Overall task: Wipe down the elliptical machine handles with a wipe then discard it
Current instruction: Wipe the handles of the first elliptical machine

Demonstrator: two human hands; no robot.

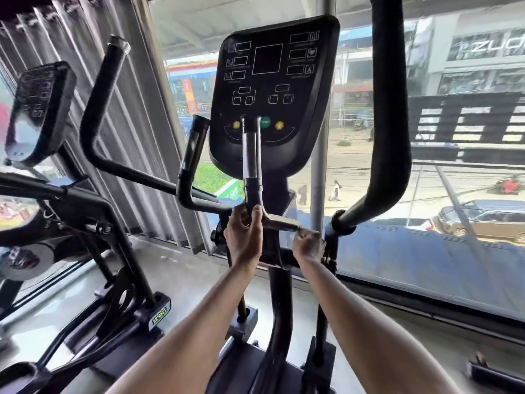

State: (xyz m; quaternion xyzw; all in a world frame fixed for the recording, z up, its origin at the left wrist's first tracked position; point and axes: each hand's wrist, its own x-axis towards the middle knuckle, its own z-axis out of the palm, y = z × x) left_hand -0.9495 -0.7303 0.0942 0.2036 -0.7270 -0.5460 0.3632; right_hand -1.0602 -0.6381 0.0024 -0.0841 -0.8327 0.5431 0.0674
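The elliptical's black console [272,89] stands in front of me. Its short fixed handle [251,155] rises before the console and bends into a horizontal bar. My left hand [244,234] grips that bend, fingers and thumb curled round it. A pale grey-beige strip, apparently the wipe [279,222], lies along the bar between my hands. My right hand [308,244] pinches its right end with curled fingers. The other short handle [193,155] stands to the left. The long swing handles rise at left [105,89] and at right [390,109].
A second elliptical [39,115] stands close on the left. Ahead is a large window [468,180] over a street, with grey vertical blinds [136,123] at left. The machine's black base frame [279,322] runs down between my forearms over the grey floor.
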